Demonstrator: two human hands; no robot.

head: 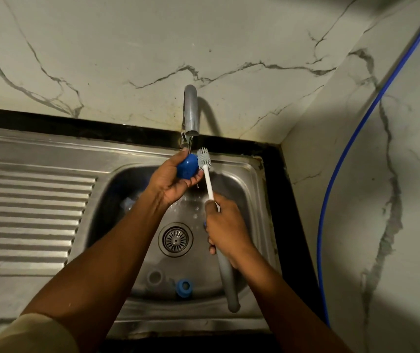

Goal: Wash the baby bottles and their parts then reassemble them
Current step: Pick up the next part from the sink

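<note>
1. Two hands meet over the sink basin (240, 189), just below the spout of the faucet (190, 110).
2. I see the left hand (169, 180) cupping a blue bottle cap (187, 169), with fingers and thumb curled round it. The cap sits high in the fingertips, right under the spout.
3. I see the right hand (225, 229) wrapped tight round the bottle brush (209, 186), where the white shaft meets the grey handle. The handle's end sticks out below the hand, toward the basin's front wall.
4. The brush's grey bristle head touches the right side of the cap, just beside the left fingertips.
5. On the basin floor near the front wall lies a blue screw ring (184, 286). A grey ring (155, 276) lies just to its left, and both are well apart from either hand.
6. Between the two forearms I see the drain strainer (175, 239), with water droplets on the steel above it.
7. Something pale and clear (130, 202) shows behind the left forearm; I cannot tell what it is.
8. The ribbed drainboard (25, 212) lies to the left of the basin, and a blue hose (356, 138) runs down the marble wall on the right.
</note>
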